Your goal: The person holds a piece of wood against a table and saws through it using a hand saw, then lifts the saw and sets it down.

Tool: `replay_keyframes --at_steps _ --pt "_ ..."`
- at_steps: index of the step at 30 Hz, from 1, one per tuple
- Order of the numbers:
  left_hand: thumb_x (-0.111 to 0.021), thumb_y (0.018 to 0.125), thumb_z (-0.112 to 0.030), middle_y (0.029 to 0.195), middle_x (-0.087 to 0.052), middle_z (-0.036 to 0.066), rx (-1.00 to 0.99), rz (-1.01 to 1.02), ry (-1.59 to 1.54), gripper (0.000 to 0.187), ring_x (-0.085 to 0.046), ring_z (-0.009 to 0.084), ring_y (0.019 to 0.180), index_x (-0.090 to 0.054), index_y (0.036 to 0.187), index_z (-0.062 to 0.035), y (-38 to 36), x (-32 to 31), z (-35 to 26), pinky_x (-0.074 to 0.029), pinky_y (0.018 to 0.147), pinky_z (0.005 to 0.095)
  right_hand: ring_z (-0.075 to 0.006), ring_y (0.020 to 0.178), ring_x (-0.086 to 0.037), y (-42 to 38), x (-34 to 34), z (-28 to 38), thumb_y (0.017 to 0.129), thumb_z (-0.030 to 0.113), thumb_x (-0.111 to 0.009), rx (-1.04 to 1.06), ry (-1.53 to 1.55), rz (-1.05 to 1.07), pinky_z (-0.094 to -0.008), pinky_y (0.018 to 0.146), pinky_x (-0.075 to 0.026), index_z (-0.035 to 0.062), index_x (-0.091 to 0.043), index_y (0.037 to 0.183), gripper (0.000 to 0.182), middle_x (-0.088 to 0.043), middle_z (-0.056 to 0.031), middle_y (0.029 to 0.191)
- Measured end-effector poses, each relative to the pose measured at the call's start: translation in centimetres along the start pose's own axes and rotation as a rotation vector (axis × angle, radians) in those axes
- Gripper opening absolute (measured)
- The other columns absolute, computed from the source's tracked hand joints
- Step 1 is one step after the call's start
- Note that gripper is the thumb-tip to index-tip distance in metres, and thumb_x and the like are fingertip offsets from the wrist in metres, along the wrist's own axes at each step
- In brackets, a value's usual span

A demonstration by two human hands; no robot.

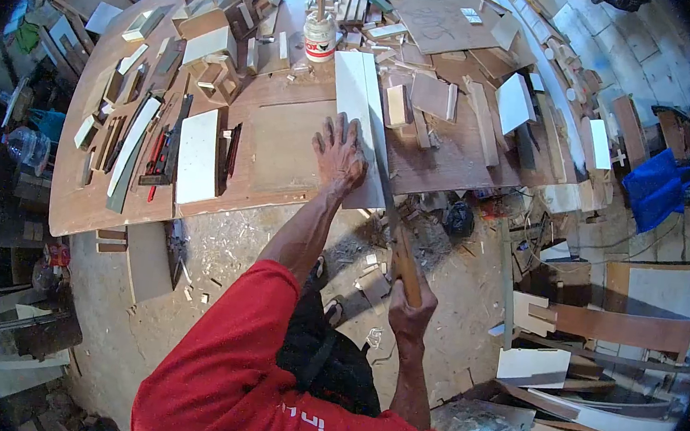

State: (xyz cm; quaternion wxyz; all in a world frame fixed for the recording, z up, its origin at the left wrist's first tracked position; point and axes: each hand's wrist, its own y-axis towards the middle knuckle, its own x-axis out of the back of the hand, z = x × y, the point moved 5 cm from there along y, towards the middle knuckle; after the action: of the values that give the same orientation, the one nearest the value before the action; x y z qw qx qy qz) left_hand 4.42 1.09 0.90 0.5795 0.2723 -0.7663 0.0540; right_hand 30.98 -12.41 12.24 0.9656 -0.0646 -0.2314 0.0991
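My left hand (pixel 338 155) lies flat, fingers spread, on a long white board (pixel 357 92) that hangs over the front edge of the wooden workbench (pixel 277 147). In my right hand (pixel 411 305) is the wooden handle of a hand saw (pixel 397 237). Its blade runs up along the board's right side. My red sleeve fills the bottom of the view.
A white glue tub (pixel 320 37) stands behind the board. Many wood offcuts and blocks (pixel 448 92) cover the bench's back and right. A white panel (pixel 198 156) and hand tools lie at the left. Sawdust and scraps litter the floor; boards are stacked at the right, beside a blue bag (pixel 655 187).
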Motion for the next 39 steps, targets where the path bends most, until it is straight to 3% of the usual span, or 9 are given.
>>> replay_keyframes --at_steps 8,9,12,16,21,24,30,33,39 --pt "-0.055 0.08 -0.029 0.158 -0.016 0.006 0.008 0.011 0.068 0.078 -0.017 0.0358 0.143 -0.024 0.15 -0.0215 0.4 -1.0 0.3 -0.016 0.111 0.0599 -0.0221 0.086 -0.065 -2.0 1.4 0.2 0.082 0.003 -0.055 0.051 -0.043 -0.011 -0.0324 0.076 -0.051 -0.0071 -0.056 0.119 0.039 -0.066 -0.0189 0.098" --pt "-0.055 0.08 -0.029 0.158 -0.015 0.005 0.001 0.006 0.088 0.078 -0.017 0.0341 0.144 -0.023 0.15 -0.0205 0.4 -0.8 0.2 -0.016 0.11 0.0605 -0.0257 0.066 -0.066 -0.7 0.6 0.0 0.082 0.009 -0.055 0.199 -0.058 -0.069 -0.0338 0.061 -0.051 -0.0094 -0.056 0.119 0.041 -0.065 -0.021 0.08" --pt "-0.053 0.082 -0.031 0.159 -0.014 0.005 -0.015 0.045 0.135 0.076 -0.016 0.03 0.145 -0.022 0.151 -0.0172 1.0 -0.9 0.1 -0.016 0.11 0.0615 -0.0224 0.084 -0.065 -1.3 0.3 0.0 0.08 0.004 -0.056 0.028 -0.053 0.005 -0.0324 0.074 -0.051 -0.0084 -0.056 0.12 0.041 -0.066 -0.0201 0.094" --pt "-0.051 0.084 -0.033 0.159 -0.015 0.004 -0.01 0.068 0.209 0.075 -0.015 0.0251 0.146 -0.023 0.15 -0.0104 1.2 -2.3 0.2 -0.014 0.11 0.0623 -0.0248 0.084 -0.066 -2.8 1.7 0.8 0.081 0.005 -0.057 0.142 -0.091 -0.067 -0.0319 0.077 -0.052 -0.0097 -0.055 0.121 0.043 -0.067 -0.0216 0.096" --pt "-0.048 0.083 -0.024 0.158 -0.017 0.006 0.002 0.047 0.082 0.07 -0.015 0.0257 0.146 -0.027 0.147 -0.0065 1.8 -1.3 -0.1 -0.011 0.112 0.0609 -0.0238 0.094 -0.065 -0.7 0.0 -0.2 0.083 0.004 -0.055 -0.008 -0.096 0.063 -0.0334 0.083 -0.05 -0.0106 -0.055 0.12 0.04 -0.067 -0.0217 0.103" --pt "-0.046 0.082 -0.017 0.157 -0.019 0.008 0.018 0.083 0.004 0.067 -0.014 0.0265 0.146 -0.03 0.146 -0.0041 1.5 -0.9 -0.4 -0.011 0.113 0.0598 -0.0224 0.088 -0.065 -3.3 1.4 -1.3 0.083 0.005 -0.055 0.143 0.015 -0.059 -0.0339 0.079 -0.051 -0.0112 -0.056 0.117 0.038 -0.067 -0.0199 0.098" --pt "-0.046 0.082 -0.018 0.158 -0.017 0.008 -0.005 0.061 0.016 0.07 -0.014 0.0258 0.146 -0.026 0.147 -0.0038 1.5 -1.1 -0.4 -0.01 0.113 0.0601 -0.0218 0.091 -0.066 -0.2 0.2 -0.8 0.082 0.005 -0.055 0.013 -0.064 0.02 -0.0326 0.075 -0.051 -0.0067 -0.057 0.118 0.039 -0.067 -0.0197 0.099" --pt "-0.047 0.083 -0.021 0.158 -0.015 0.007 0.004 0.122 0.038 0.072 -0.014 0.0249 0.146 -0.024 0.149 -0.0066 1.3 -0.9 -0.4 -0.011 0.112 0.0601 -0.022 0.09 -0.066 -3.1 1.5 -0.2 0.082 0.004 -0.055 0.22 -0.048 -0.034 -0.0326 0.075 -0.051 -0.0072 -0.057 0.119 0.038 -0.067 -0.0194 0.099" --pt "-0.047 0.082 -0.02 0.158 -0.016 0.007 -0.017 0.088 -0.01 0.07 -0.015 0.0245 0.146 -0.026 0.147 -0.0046 1.3 -1.1 -0.1 -0.011 0.113 0.0594 -0.023 0.087 -0.066 -0.9 -0.1 -0.4 0.081 0.004 -0.055 0.072 -0.055 0.003 -0.0324 0.077 -0.051 -0.0076 -0.056 0.122 0.042 -0.067 -0.0213 0.099"
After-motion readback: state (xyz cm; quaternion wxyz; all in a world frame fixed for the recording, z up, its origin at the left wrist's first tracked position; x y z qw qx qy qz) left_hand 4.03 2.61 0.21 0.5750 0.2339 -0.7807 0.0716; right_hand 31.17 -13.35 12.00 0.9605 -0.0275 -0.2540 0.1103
